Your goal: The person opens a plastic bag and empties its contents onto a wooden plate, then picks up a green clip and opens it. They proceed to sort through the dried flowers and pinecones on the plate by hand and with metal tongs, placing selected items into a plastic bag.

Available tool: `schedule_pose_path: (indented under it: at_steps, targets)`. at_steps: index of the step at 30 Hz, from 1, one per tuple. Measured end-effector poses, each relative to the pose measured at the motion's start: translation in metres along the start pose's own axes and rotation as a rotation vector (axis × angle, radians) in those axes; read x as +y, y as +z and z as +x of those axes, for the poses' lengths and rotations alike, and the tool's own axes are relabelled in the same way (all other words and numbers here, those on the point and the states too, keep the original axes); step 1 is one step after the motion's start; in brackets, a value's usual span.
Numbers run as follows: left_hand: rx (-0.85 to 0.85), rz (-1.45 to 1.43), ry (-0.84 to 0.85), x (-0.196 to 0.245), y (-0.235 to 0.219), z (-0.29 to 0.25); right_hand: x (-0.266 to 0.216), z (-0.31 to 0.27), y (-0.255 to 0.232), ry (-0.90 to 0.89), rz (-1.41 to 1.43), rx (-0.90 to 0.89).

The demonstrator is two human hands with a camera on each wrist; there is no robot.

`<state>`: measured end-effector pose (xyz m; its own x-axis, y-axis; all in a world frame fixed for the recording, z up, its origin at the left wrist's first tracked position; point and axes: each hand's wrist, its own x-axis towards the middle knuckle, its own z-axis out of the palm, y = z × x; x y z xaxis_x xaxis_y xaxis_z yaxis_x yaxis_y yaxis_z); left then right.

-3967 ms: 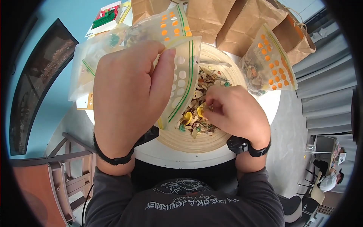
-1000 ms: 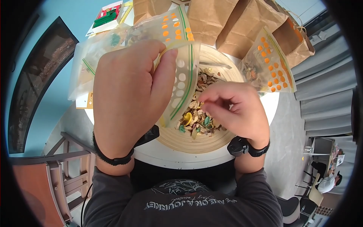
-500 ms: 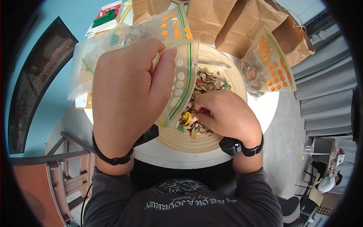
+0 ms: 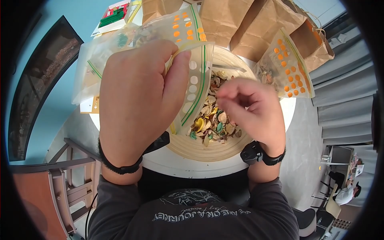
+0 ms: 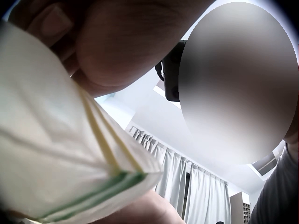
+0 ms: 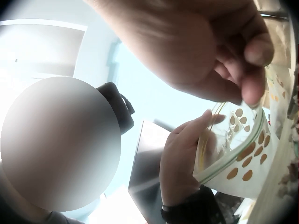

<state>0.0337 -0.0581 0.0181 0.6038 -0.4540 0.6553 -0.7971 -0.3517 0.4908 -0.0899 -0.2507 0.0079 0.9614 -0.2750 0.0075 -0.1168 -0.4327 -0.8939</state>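
Note:
My left hand (image 4: 138, 94) grips the top edge of a clear zip bag (image 4: 193, 86) with a green seal line and round dots. The bag's mouth shows open in the right wrist view, where orange-brown dots mark its side (image 6: 246, 156). Below lies a pile of potpourri (image 4: 206, 124), with dried petals and yellow and green bits, on a round wooden plate (image 4: 192, 152). Over the pile, to the right of the bag, my right hand (image 4: 256, 112) has thumb and fingertips pinched together. A tiny pale piece shows at those fingertips, mostly hidden.
Another dotted bag (image 4: 286, 68) stands at the plate's right. More filled bags (image 4: 90, 80) lie at the left. Brown paper bags (image 4: 226, 24) line the back, and a white box with red and green things (image 4: 114, 16) sits back left. The white round table (image 4: 180, 170) surrounds the plate.
My right hand has dipped into the potpourri, then lifted back up and to the right with fingertips together. One yellow piece near it four seconds ago no longer shows. The left hand holds still.

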Motion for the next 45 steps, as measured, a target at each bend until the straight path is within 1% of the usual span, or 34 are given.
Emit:
schedule_pose_path:
  at_steps: [1, 3, 4, 5, 7, 10, 14, 16, 20, 22, 23, 25, 26, 28, 31, 35, 38, 40, 41, 43, 44, 45]
  targets:
    - [0.002, 0.0, -0.001, 0.0, 0.0, 0.0, 0.002, 0.001, -0.002, -0.001, -0.002, -0.001]
    - [0.008, 0.007, 0.011, -0.001, 0.001, 0.0, 0.007, 0.003, -0.004, -0.201, -0.462, -0.282]
    - [0.008, 0.007, 0.011, -0.002, 0.001, 0.0, 0.013, 0.007, -0.001, -0.189, -0.498, -0.351]
    - [0.007, 0.009, 0.019, -0.002, 0.001, 0.0, 0.018, 0.008, 0.002, -0.188, -0.498, -0.35]
    - [0.006, 0.01, 0.028, -0.001, 0.001, 0.0, 0.026, 0.009, 0.008, -0.176, -0.621, -0.398]
    - [0.002, 0.006, -0.007, 0.001, 0.001, 0.0, 0.025, 0.009, 0.01, -0.161, -0.641, -0.43]
    - [-0.005, 0.01, 0.002, 0.001, 0.002, 0.0, 0.029, 0.01, 0.008, -0.187, -0.58, -0.44]
    - [-0.006, 0.006, 0.002, 0.001, 0.002, 0.0, 0.027, 0.011, 0.004, -0.226, -0.495, -0.399]
    - [-0.008, 0.007, 0.005, 0.002, 0.002, 0.0, 0.016, 0.01, -0.002, -0.194, -0.454, -0.376]
    - [-0.013, 0.012, 0.008, 0.001, 0.003, 0.0, 0.013, 0.01, 0.002, -0.115, -0.51, -0.387]
    - [-0.012, 0.012, 0.008, 0.001, 0.003, 0.0, 0.015, 0.009, 0.004, -0.115, -0.51, -0.386]
    - [-0.01, 0.011, 0.007, 0.001, 0.002, 0.0, 0.021, 0.008, 0.01, -0.197, -0.572, -0.38]
    - [-0.01, 0.006, 0.002, 0.001, 0.001, 0.0, 0.02, 0.009, 0.011, -0.198, -0.573, -0.381]
    - [-0.009, 0.002, -0.004, 0.002, 0.001, 0.0, 0.019, 0.009, 0.012, -0.142, -0.622, -0.421]
    - [-0.014, 0.029, 0.011, 0.002, 0.002, 0.0, 0.019, 0.009, 0.011, -0.136, -0.653, -0.447]
    - [-0.012, 0.018, -0.001, 0.002, 0.001, 0.0, 0.019, 0.009, 0.009, -0.185, -0.691, -0.429]
    - [-0.013, 0.015, -0.009, 0.002, 0.001, 0.0, 0.018, 0.01, 0.006, -0.205, -0.614, -0.412]
    - [-0.01, 0.012, -0.009, 0.002, 0.001, 0.0, 0.016, 0.01, 0.004, -0.196, -0.522, -0.361]
    - [-0.009, 0.015, -0.007, 0.002, 0.001, 0.0, 0.016, 0.01, 0.003, -0.196, -0.522, -0.361]
    - [-0.007, 0.018, -0.005, 0.001, 0.0, 0.0, 0.013, 0.011, 0.002, -0.208, -0.404, -0.306]
    - [-0.012, 0.02, -0.009, 0.001, 0.0, 0.0, 0.011, 0.011, 0.001, -0.209, -0.405, -0.307]
    - [-0.017, 0.021, -0.013, 0.001, 0.0, 0.0, 0.008, 0.01, 0.0, -0.156, -0.331, -0.285]
